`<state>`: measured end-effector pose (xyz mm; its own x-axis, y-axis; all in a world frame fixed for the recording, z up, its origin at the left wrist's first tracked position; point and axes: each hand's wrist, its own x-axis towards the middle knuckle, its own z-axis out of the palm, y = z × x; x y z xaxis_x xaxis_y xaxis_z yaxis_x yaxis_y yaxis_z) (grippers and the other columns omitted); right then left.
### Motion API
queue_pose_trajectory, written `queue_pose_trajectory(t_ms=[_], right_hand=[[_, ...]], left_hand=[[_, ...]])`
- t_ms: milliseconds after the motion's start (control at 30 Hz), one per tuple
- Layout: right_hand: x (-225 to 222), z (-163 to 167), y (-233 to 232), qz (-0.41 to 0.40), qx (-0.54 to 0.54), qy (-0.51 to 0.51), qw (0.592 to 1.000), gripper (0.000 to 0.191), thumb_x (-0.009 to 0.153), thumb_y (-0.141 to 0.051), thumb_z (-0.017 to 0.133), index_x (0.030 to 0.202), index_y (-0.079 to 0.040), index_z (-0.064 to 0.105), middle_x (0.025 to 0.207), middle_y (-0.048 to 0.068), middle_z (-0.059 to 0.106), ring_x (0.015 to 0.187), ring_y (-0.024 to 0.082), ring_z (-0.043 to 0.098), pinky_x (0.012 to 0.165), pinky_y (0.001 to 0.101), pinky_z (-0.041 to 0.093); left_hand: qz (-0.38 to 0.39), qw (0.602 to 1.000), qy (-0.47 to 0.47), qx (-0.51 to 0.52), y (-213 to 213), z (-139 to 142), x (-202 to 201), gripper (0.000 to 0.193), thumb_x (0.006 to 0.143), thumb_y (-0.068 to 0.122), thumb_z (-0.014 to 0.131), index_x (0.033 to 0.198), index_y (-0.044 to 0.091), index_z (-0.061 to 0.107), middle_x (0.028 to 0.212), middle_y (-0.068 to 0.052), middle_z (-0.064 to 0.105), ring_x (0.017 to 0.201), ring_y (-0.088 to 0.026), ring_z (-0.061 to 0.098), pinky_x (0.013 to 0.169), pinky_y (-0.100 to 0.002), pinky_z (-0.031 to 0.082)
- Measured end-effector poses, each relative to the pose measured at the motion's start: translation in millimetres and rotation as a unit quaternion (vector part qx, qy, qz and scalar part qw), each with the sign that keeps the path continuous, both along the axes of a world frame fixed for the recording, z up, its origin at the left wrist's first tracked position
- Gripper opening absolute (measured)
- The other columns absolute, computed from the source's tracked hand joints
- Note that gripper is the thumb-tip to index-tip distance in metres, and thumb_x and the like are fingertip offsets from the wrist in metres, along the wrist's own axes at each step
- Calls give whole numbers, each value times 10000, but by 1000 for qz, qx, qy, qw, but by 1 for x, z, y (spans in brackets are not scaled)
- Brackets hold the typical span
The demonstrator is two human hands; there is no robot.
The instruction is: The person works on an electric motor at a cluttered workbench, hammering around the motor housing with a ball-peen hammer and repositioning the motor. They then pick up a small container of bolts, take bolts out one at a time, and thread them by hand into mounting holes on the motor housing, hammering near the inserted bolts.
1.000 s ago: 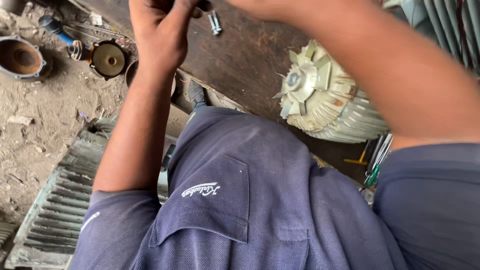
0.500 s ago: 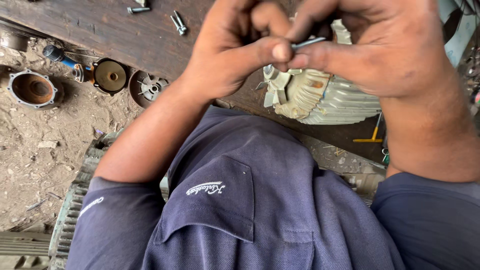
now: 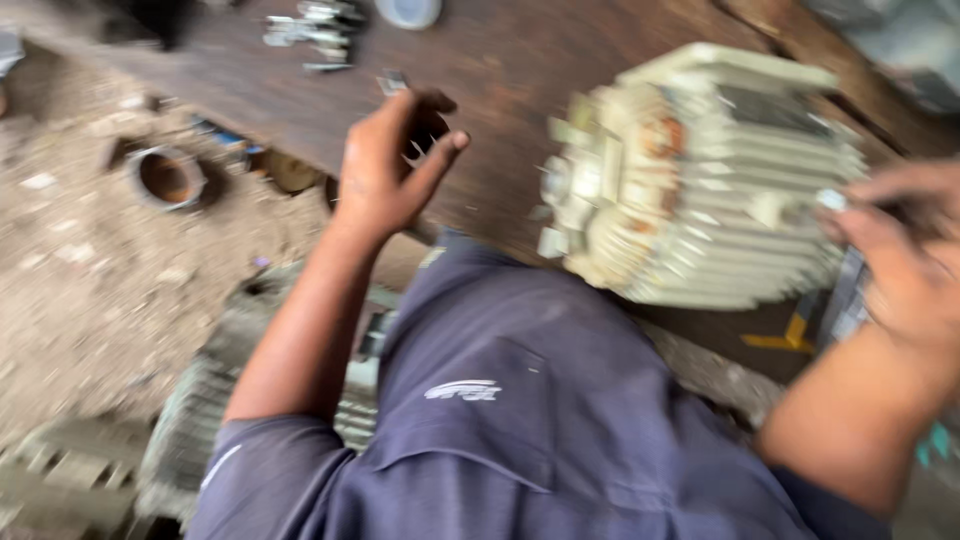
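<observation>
A cream finned electric motor [image 3: 690,170] lies on a dark wooden bench [image 3: 500,70]. My left hand [image 3: 390,170] hovers over the bench to the left of the motor, fingers loosely curled with thumb apart, and I see nothing in it. My right hand [image 3: 900,260] is at the motor's right end. Its fingertips pinch a small pale part [image 3: 830,200] against the fins. The picture is blurred, so the part's shape is unclear.
Loose bolts [image 3: 310,25] and a white round object [image 3: 408,10] lie at the bench's far edge. On the dirt floor to the left sit a metal ring [image 3: 168,178] and a grey finned housing [image 3: 200,420]. A yellow tool [image 3: 780,340] lies below the motor.
My hands were together in front of me, pinching a small metal piece. They have parted: the left moved out over the bench, the right went to the motor's right end.
</observation>
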<state>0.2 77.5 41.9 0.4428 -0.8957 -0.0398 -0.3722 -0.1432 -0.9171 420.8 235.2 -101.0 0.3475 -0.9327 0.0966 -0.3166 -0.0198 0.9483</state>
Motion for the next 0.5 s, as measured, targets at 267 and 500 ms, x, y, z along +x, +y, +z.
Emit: queue_pose_trajectory(t_ms=[267, 500], right_hand=[[-24, -88, -33, -39, -38, 79, 995, 306, 1119, -161, 577, 1375, 2, 611, 1205, 29, 643, 1043, 121, 595, 864, 276, 481], [4, -100, -32, -21, -149, 160, 976, 234, 1203, -128, 561, 1349, 50, 602, 1264, 94, 642, 1084, 179, 584, 973, 338, 498]], left_hand=[[224, 930, -286, 62, 14, -58, 87, 248, 971, 182, 822, 1137, 92, 661, 1093, -96, 661, 996, -313, 636, 872, -410, 523], [204, 897, -386, 69, -18, -71, 112, 472, 846, 309, 851, 1259, 140, 697, 1316, -101, 563, 1127, -332, 519, 866, -478, 432]])
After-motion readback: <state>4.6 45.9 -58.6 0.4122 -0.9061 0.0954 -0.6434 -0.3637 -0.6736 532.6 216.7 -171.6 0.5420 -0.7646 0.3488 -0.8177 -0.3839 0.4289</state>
